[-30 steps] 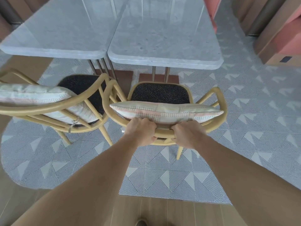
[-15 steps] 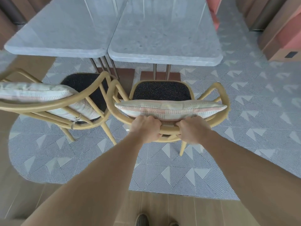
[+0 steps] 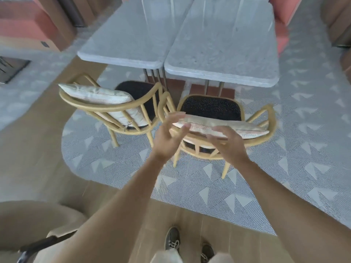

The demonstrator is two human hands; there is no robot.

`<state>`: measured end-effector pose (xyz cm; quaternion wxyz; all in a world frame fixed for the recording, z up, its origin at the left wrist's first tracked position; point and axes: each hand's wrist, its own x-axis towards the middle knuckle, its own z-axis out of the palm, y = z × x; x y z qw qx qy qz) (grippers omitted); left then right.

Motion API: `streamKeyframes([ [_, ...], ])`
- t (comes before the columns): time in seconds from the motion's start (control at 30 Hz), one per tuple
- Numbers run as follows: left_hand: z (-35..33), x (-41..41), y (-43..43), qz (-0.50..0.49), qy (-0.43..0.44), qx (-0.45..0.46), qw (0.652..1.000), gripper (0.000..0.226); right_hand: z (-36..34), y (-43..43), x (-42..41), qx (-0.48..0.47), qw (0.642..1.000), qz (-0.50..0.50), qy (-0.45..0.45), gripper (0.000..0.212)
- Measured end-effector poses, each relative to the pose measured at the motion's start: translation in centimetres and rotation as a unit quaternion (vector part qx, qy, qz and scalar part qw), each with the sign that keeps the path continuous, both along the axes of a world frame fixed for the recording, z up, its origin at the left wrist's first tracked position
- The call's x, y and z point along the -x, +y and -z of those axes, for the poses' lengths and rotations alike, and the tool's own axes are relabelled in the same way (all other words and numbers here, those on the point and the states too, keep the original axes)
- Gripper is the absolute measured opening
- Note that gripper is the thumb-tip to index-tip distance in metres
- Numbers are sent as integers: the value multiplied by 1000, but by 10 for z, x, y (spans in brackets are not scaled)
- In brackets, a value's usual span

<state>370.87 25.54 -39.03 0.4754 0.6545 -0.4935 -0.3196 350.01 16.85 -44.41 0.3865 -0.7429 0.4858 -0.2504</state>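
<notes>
Both hands are letting go of the curved back rail they were gripping half a second ago, and the camera is pulling back, so more floor is showing.

In the head view, the left hand [image 3: 167,138] is hovering just off the left end of the rattan armchair [image 3: 272,122], its fingers spread and blurred, holding nothing. The right hand [image 3: 228,143] is hanging over the middle of the back rail, fingers loose and apart, also holding nothing. The armchair is standing on the patterned rug [image 3: 190,190], facing the grey stone table [image 3: 224,54], with its black seat pad [image 3: 210,108] just short of the table's near edge. A striped cushion [image 3: 247,129] is leaning against its backrest. A second armchair [image 3: 106,109] is sitting just beside it on the left. The person's shoes [image 3: 171,238] are showing on the wooden floor below.
</notes>
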Motion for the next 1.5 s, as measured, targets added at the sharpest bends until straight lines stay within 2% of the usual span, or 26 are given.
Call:
streamKeyframes([
  [0.03, -27, -5, 20, -29, 36, 43, 998, 52, -21, 15, -7, 11, 997, 0, -75, 50],
  [0.1, -82, -11, 58, -68, 36, 135, 988, 51, -72, 38, -23, 38, 981, -30, -186, 53],
  [0.17, -120, -9, 98, -72, 18, 199, 977, 54, -122, 61, -31, 34, 957, -90, -273, 69],
  [0.23, -150, -1, 137, -93, -4, 247, 965, 55, -166, 82, -30, 26, 934, -154, -322, 84],
  [0.33, -191, 10, 182, -120, -19, 290, 949, 54, -218, 106, -23, 60, 908, -260, -324, 93],
  [0.5, -234, 17, 257, -215, -101, 346, 908, 56, -268, 135, -45, 70, 839, -415, -344, 86],
  [0.7, -245, 18, 374, -360, -186, 328, 853, 53, -287, 215, -123, 33, 749, -536, -389, 83],
  [0.8, -247, 18, 429, -428, -207, 326, 817, 52, -292, 266, -161, 24, 704, -593, -390, 77],
  [1.03, -245, -5, 517, -543, -224, 300, 751, 57, -299, 366, -252, -6, 615, -685, -392, 86],
  [1.17, -232, -44, 540, -560, -227, 296, 739, 58, -289, 396, -307, -4, 588, -710, -387, 87],
  [1.5, -223, -171, 521, -570, -185, 295, 744, 56, -269, 391, -431, -39, 584, -717, -379, 85],
])
